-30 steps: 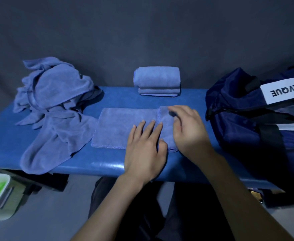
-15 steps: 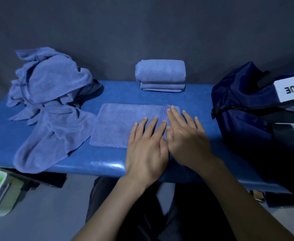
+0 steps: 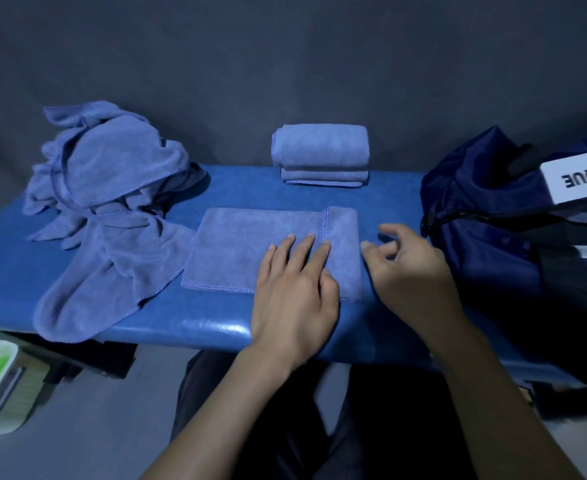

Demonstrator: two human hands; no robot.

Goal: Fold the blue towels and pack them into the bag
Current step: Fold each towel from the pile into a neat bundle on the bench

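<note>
A dark grey backdrop hangs behind a long, glossy blue padded bench (image 3: 216, 327). At its right end sits a navy fabric duffel bag (image 3: 500, 244); at its left, a heap of unfolded blue microfibre towels (image 3: 112, 188); at the back, a stack of folded blue towels (image 3: 320, 154). In the middle lies a half-folded blue towel (image 3: 250, 247), its right strip turned over. The left hand (image 3: 292, 296) presses it with flat fingers. The right hand (image 3: 413, 271) hovers just beside its right edge, loosely curled, holding nothing. The flap may spring open or fold crooked if the pressing hand slips.
</note>
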